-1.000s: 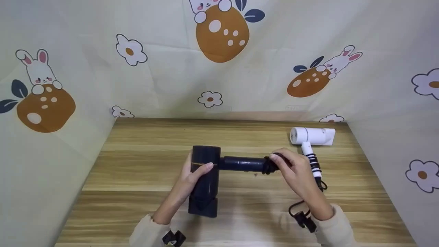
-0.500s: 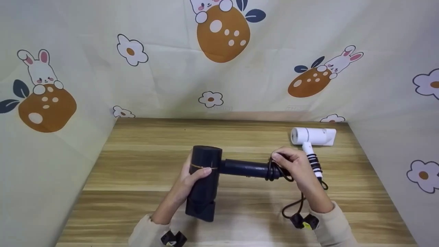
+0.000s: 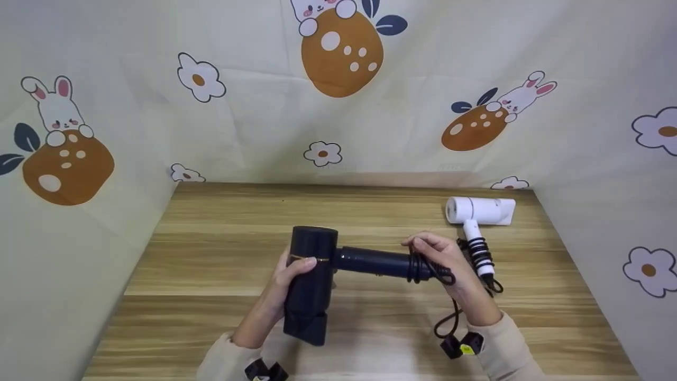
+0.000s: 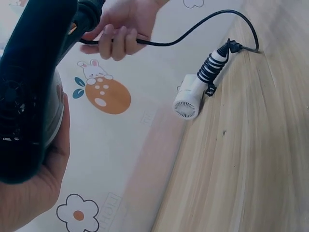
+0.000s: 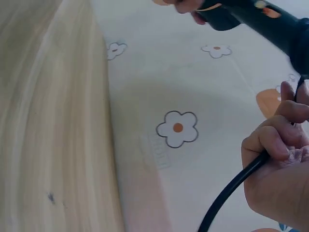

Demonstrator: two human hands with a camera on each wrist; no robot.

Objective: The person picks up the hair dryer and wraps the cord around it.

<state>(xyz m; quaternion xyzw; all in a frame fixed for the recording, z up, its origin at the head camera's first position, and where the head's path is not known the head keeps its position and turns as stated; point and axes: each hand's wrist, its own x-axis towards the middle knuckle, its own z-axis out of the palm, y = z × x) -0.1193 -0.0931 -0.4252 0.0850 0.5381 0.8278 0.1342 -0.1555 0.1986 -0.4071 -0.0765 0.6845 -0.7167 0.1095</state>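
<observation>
My left hand (image 3: 284,278) grips the barrel of a dark navy hair dryer (image 3: 313,283), its thumb lying near the thin gold ring. The dryer is held over the table, nozzle toward me and handle pointing right. Black cord is looped round the handle's end. There my right hand (image 3: 441,256) holds the cord (image 4: 166,44) with curled fingers, as both wrist views show. From that hand the cord runs down to the table, where its plug (image 4: 235,46) lies by the white dryer's handle. In the right wrist view, the cord (image 5: 231,186) passes through the curled fingers.
A white hair dryer (image 3: 484,210) lies at the table's back right, black cord wound round its handle. The wood-grain table (image 3: 211,254) is bordered by a patterned cloth (image 3: 254,121) at the back and on both sides.
The right hand has shifted slightly left and its fingers have moved over the cord; the loops at the handle look looser than a second ago. The left hand keeps its grip, and the dryer's handle tilts down slightly.
</observation>
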